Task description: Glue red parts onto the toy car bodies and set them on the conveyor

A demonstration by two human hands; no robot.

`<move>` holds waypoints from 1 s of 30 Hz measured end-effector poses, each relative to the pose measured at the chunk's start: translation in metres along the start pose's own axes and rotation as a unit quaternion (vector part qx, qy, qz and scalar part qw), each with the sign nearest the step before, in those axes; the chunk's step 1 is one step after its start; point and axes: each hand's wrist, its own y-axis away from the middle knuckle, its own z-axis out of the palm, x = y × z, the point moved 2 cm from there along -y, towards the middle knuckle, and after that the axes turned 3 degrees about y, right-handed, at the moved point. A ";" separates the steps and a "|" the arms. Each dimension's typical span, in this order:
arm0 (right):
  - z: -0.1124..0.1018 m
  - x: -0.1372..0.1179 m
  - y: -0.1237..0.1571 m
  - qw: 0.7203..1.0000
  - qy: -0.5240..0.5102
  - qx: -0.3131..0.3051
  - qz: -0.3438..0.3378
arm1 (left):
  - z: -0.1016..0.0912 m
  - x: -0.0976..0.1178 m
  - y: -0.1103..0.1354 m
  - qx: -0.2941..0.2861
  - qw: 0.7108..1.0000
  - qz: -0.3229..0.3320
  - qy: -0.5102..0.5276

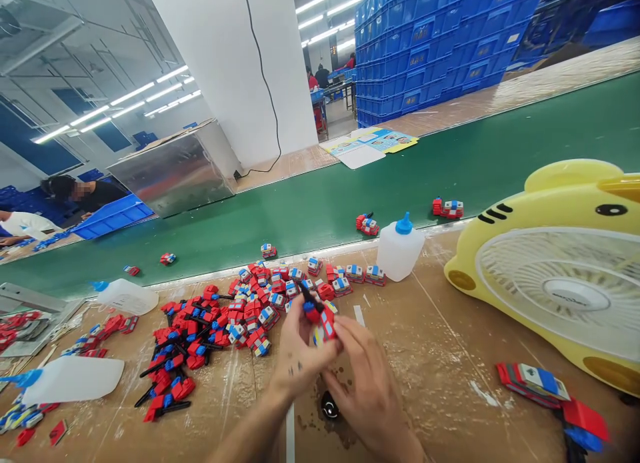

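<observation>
Between my hands I hold a small toy fire truck (326, 324), red with white and blue parts, with a black ladder-like arm pointing up and left. My left hand (295, 356) grips it from the left, thumb across the near side. The fingers of my right hand (367, 366) are closed on its right side. Left of my hands lies a pile of red-and-blue pieces with black arms (175, 356). Touching that pile are several white, red and blue truck bodies (250, 303). A shiny black round object (329, 406) sits on the wet tabletop below my right hand.
A green conveyor belt (310, 203) carries several toy trucks. White squeeze bottles (400, 253) stand or lie along the table (420, 356). At right are a yellow fan (500, 216) and a separate toy truck (540, 386). Blue crates (425, 50) rise behind; co-workers sit far left.
</observation>
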 end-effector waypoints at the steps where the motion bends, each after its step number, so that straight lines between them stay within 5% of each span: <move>1: -0.003 0.007 0.000 1.000 0.005 -0.018 0.021 | -0.006 0.005 -0.023 -0.007 0.999 0.007 -0.034; 5: -0.018 0.031 0.007 0.997 0.016 -0.038 0.060 | -0.026 0.021 -0.142 0.018 0.965 0.034 -0.258; 9: -0.026 0.043 0.017 0.996 0.021 -0.054 0.070 | -0.025 0.022 -0.248 -0.031 0.876 0.001 -0.482; 12: -0.032 0.049 0.024 0.995 0.020 -0.064 0.078 | -0.019 0.007 -0.291 -0.102 0.801 -0.076 -0.585; 15: -0.039 0.056 0.025 0.995 0.014 -0.054 0.079 | -0.014 -0.016 -0.307 -0.163 0.759 -0.131 -0.617; 19: -0.039 0.063 0.003 0.993 0.006 -0.082 0.083 | -0.015 -0.031 -0.304 -0.177 0.778 -0.080 -0.597; 22: -0.023 0.068 -0.034 0.995 0.002 -0.089 0.052 | -0.037 -0.018 -0.282 -0.163 0.812 -0.005 -0.560; 26: 0.029 0.086 -0.101 0.988 -0.002 -0.148 0.035 | -0.114 0.028 -0.210 -0.089 0.826 0.071 -0.552; 30: 0.111 0.112 -0.168 0.962 0.091 -0.258 0.027 | -0.217 0.061 -0.086 -0.030 0.788 -0.034 -0.615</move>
